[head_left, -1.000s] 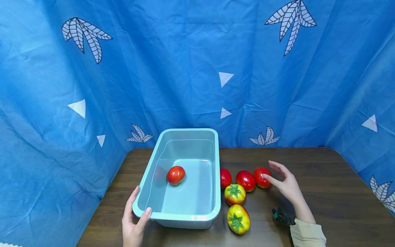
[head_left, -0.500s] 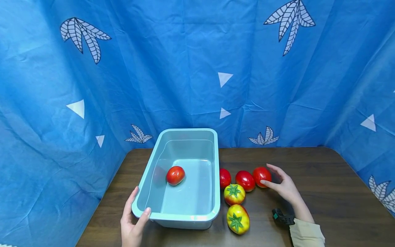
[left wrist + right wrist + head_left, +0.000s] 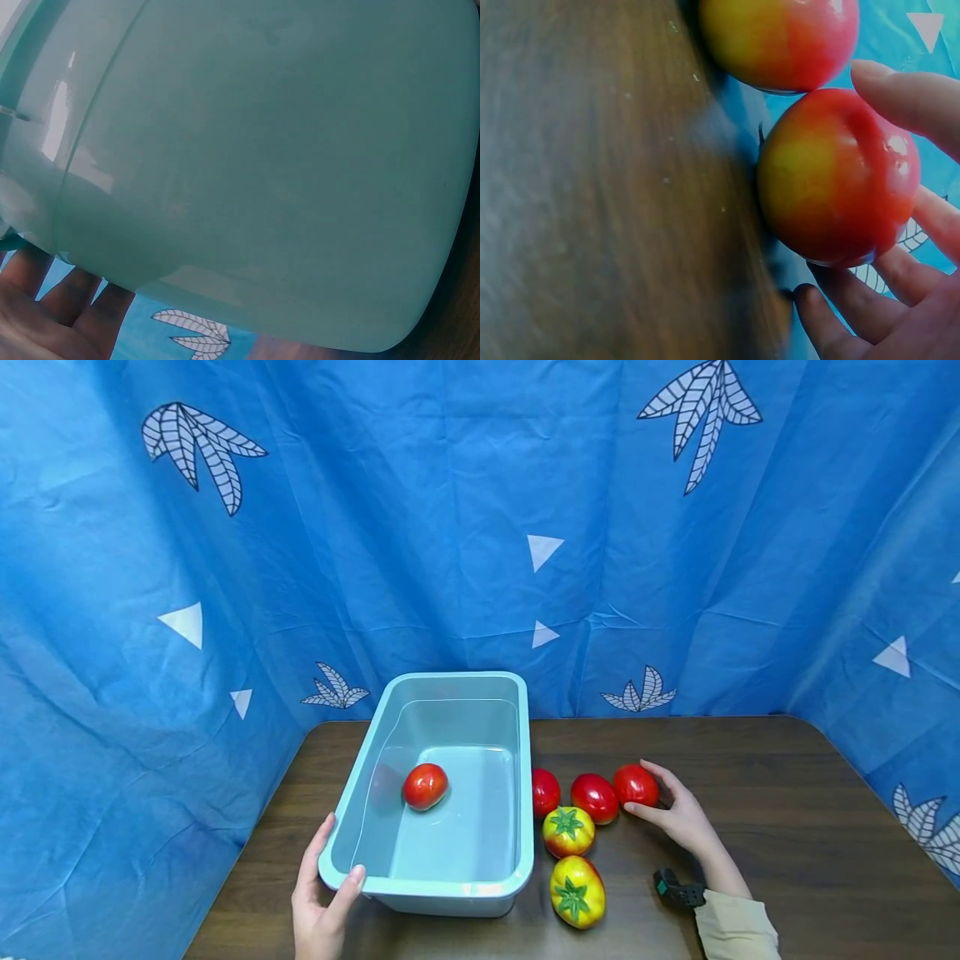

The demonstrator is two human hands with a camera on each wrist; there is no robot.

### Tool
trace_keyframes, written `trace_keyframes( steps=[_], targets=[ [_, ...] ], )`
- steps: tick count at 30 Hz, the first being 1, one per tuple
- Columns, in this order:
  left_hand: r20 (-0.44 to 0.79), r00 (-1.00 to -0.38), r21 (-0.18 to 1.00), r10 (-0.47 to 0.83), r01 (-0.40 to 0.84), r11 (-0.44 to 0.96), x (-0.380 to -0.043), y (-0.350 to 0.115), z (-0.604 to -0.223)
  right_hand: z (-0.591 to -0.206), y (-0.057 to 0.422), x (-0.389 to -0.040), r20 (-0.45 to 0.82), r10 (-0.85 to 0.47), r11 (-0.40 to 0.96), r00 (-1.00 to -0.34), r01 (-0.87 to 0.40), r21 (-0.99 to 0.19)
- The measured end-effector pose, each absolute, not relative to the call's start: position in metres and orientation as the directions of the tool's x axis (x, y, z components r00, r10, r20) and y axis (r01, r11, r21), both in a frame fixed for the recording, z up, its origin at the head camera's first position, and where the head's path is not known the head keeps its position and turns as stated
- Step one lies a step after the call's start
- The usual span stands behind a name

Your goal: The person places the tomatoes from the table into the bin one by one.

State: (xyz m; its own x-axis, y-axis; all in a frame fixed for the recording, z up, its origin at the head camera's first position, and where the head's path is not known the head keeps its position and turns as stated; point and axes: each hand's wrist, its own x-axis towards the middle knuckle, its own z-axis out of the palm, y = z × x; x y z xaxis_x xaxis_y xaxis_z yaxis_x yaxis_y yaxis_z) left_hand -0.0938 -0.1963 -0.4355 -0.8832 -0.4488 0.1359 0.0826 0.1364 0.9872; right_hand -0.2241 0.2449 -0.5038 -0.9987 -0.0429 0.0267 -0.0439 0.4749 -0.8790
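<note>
A light blue-green plastic bin [image 3: 427,887] stands on the table with one red tomato [image 3: 425,787] inside. My left hand [image 3: 321,897] grips its near left corner, thumb over the rim and fingers along the outer side. The bin's outer wall [image 3: 285,165] fills most of the left wrist view. To the right of the bin, my right hand [image 3: 677,817] has thumb and fingers around the rightmost red tomato [image 3: 636,784]. In the right wrist view this tomato [image 3: 836,180] shows a yellow patch, thumb at its upper side and fingers below.
Beside the held tomato lies a second red tomato [image 3: 595,798], and a third red tomato [image 3: 545,793] is partly hidden by the bin. Two yellow-red tomatoes [image 3: 577,892] with green tops lie nearer. A blue curtain [image 3: 480,527] hangs behind the brown table [image 3: 810,827].
My right hand has moved left onto the rightmost tomato, its thumb and fingers closing around it. The left hand keeps its grip on the bin.
</note>
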Motion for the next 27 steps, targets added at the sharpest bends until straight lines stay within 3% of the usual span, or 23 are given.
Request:
trace_keyframes(
  steps=[14,27],
  targets=[
    [0.142,-0.883,0.987,-0.447,0.091,0.133,-0.094,-0.196,-0.438,-0.505,0.245,-0.224,0.055,-0.036,0.458,-0.998,-0.066,-0.886],
    [0.139,-0.884,0.987,-0.447,0.085,0.140,-0.094,-0.196,-0.438,-0.484,0.244,-0.217,0.088,-0.026,0.477,-0.996,-0.090,-0.874]
  ],
)
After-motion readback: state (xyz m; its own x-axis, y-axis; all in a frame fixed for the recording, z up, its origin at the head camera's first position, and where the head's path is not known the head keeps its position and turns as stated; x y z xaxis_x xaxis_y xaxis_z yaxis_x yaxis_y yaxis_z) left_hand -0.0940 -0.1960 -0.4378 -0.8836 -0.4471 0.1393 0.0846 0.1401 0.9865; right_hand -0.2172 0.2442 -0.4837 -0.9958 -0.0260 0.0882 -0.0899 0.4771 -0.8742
